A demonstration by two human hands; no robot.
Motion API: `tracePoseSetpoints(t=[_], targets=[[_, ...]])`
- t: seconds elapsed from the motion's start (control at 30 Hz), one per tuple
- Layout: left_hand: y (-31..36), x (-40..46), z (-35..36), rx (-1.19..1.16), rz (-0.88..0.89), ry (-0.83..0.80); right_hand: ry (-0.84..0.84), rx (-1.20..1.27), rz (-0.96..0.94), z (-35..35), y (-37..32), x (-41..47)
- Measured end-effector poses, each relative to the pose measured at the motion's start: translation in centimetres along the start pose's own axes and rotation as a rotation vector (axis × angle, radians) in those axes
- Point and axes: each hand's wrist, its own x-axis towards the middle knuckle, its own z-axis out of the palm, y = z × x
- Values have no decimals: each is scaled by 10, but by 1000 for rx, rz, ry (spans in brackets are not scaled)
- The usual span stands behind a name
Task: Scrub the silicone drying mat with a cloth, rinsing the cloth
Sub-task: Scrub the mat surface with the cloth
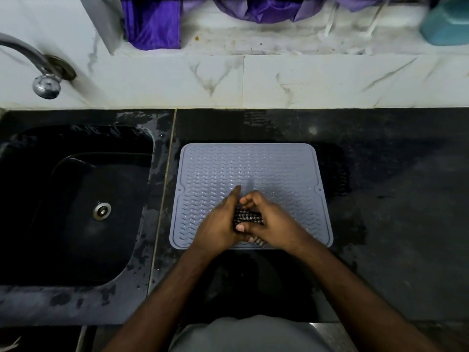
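Note:
A grey silicone drying mat [253, 168] with a wavy ridged surface lies flat on the black stone counter, just right of the sink. Over its near edge, my left hand [218, 224] and my right hand [274, 222] are pressed together around a bunched black-and-white checked cloth [247, 216]. Both hands grip the cloth; only a small patch of it shows between the fingers, and a bit pokes out below them. The fingertips of my left hand point away from me over the mat.
A black sink [76, 199] with a metal drain [102, 211] lies to the left, its rim wet. A metal tap [38, 69] juts from the marble wall above it. Purple cloth [152, 24] and a teal container [446, 21] sit on the ledge behind.

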Motion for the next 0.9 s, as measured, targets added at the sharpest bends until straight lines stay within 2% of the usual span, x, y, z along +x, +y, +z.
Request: tracePoseSetpoints(t=[0.1,0.17,0.23,0.3,0.37,0.47,0.53,0.63,0.73,0.9], targets=[[-9,5,-7,-26,12,74,18,-89,-66,1,-1,0],[-13,5,-11,-87,-17,128,31,-308,-140,2,4,-2],[-18,5,-14,-173,-61,106,72,-345,-189,1,8,-1],[-22,3,-14,-312,-84,50,129,-171,-161,-1,11,-1],[-22,-1,-13,-551,-101,18,174,21,-57,0,10,1],[-21,-7,-8,-955,-169,82,215,284,67,3,4,3],[-17,-9,-5,-1140,-243,118,235,412,101,3,-2,3],[-11,-9,-2,-1250,-306,117,245,588,115,2,-9,0],[-8,-9,-3,-1319,-220,114,217,703,82,-2,-10,-4],[-1,-11,-15,-1258,-59,26,174,629,79,-8,-10,-3]])
